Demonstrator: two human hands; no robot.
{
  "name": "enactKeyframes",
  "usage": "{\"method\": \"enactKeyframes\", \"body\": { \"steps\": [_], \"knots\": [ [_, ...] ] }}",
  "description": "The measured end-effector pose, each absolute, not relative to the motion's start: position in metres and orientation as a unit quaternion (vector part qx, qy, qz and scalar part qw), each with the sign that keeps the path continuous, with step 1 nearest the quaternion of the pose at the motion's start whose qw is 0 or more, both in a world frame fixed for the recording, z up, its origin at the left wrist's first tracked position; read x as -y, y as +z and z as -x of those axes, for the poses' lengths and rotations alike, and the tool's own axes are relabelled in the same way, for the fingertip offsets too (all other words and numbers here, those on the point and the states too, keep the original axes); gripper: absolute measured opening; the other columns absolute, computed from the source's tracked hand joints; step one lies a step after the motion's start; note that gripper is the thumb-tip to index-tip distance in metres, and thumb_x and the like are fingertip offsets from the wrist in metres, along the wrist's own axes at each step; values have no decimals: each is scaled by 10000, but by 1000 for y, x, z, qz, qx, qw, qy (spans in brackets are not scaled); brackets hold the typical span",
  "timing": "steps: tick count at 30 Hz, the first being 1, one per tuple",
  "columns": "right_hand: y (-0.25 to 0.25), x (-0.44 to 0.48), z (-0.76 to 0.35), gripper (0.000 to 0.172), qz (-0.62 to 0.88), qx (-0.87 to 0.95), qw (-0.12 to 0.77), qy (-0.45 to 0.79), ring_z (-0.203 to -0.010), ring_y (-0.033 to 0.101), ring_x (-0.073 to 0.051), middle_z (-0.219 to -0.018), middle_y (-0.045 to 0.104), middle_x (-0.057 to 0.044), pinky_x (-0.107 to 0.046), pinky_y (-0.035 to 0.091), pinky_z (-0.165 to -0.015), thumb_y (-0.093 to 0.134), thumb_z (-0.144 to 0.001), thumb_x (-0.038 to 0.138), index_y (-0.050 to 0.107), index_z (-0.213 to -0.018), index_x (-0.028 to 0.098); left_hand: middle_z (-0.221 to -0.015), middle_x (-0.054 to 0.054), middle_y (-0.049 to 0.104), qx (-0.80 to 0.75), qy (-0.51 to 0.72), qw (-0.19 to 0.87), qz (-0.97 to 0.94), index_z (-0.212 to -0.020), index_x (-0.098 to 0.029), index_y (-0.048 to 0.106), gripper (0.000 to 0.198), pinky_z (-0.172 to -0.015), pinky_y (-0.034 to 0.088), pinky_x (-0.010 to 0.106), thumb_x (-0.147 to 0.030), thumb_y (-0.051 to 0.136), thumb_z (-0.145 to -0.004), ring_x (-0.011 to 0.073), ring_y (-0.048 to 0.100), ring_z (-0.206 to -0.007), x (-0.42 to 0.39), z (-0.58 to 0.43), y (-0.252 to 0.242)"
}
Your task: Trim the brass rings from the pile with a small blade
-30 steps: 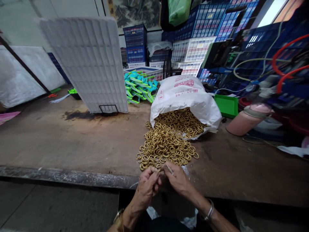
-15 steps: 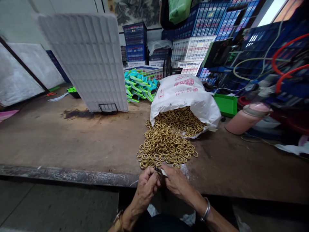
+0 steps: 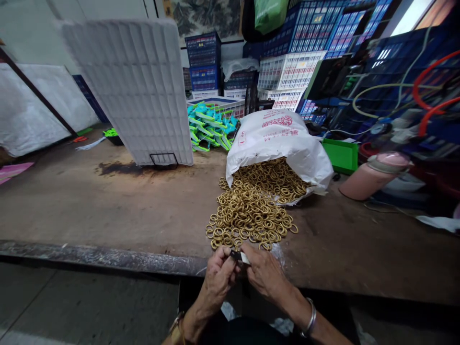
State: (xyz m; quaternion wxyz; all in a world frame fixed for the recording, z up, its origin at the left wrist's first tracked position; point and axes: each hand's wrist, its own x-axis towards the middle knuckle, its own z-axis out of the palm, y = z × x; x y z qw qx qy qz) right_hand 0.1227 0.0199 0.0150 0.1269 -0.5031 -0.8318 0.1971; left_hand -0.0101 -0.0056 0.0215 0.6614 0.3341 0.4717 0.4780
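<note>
My left hand (image 3: 217, 275) and my right hand (image 3: 266, 272) meet at the table's front edge, fingertips close together. A small black-and-white tool (image 3: 240, 257), perhaps a short blade, lies between them; my right fingers are closed on its white end. The left fingers are pinched by its dark end, and whatever they grip is too small to make out. Just beyond my fingertips spreads a pile of brass-coloured rings (image 3: 247, 215). It spills from the mouth of a white woven sack (image 3: 273, 136) lying on its side with red print.
A tall white ribbed panel (image 3: 132, 91) stands on the wooden table (image 3: 108, 211) at left. Behind are green and turquoise plastic parts (image 3: 206, 125) and stacked crates (image 3: 287, 69). At right sit a green tray (image 3: 340, 155) and a tilted pink bottle (image 3: 373, 176).
The view has shifted slightly, so the scene sits a little further right. The tool between my hands has turned to show more of its black part. Both hands keep their pinch.
</note>
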Motion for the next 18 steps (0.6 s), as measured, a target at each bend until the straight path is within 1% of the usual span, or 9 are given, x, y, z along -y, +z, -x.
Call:
{"method": "enactKeyframes", "body": {
  "steps": [5,8,11,13,16,18],
  "knots": [
    [15,-20,-120,254,511,834,114,171,-585,509,-130,-682,599,-19,-244,210,-515,356,-646,46,458,-828,191,-503,-77,443,-469,474,669,-330,-672,-183,391,396,-355,164,164,-522,592,-639,14,262,-354,5,13,16],
    [11,-26,-125,250,540,823,80,160,-578,520,-133,-679,606,-28,-250,195,-504,362,-667,39,473,-835,188,-504,-72,443,-455,471,675,-340,-673,-177,409,349,-356,159,164,-485,572,-686,15,261,-358,11,15,15],
    [6,-36,-132,192,588,795,50,139,-532,511,-129,-623,592,-35,-256,182,-495,353,-720,52,481,-791,176,-511,-59,462,-419,459,698,-355,-687,-167,440,293,-363,176,159,-433,553,-731,14,285,-363,19,17,17],
    [5,-43,-134,169,584,799,68,125,-536,508,-123,-622,587,-30,-253,186,-501,367,-729,68,481,-792,177,-532,-53,481,-392,461,725,-329,-708,-170,444,278,-361,186,156,-422,560,-730,14,297,-361,22,17,18],
    [7,-52,-127,170,562,813,106,112,-567,510,-118,-643,584,-16,-248,198,-516,382,-714,69,484,-786,184,-651,-18,528,-366,480,754,-260,-716,-165,440,295,-351,188,155,-439,547,-730,15,332,-381,22,18,18],
    [7,-60,-117,166,556,816,114,109,-593,515,-118,-668,589,-14,-242,210,-527,391,-706,72,488,-776,187,-721,14,546,-369,488,756,-232,-718,-150,452,297,-345,191,155,-437,527,-744,18,354,-401,20,21,17]
  ]
}}
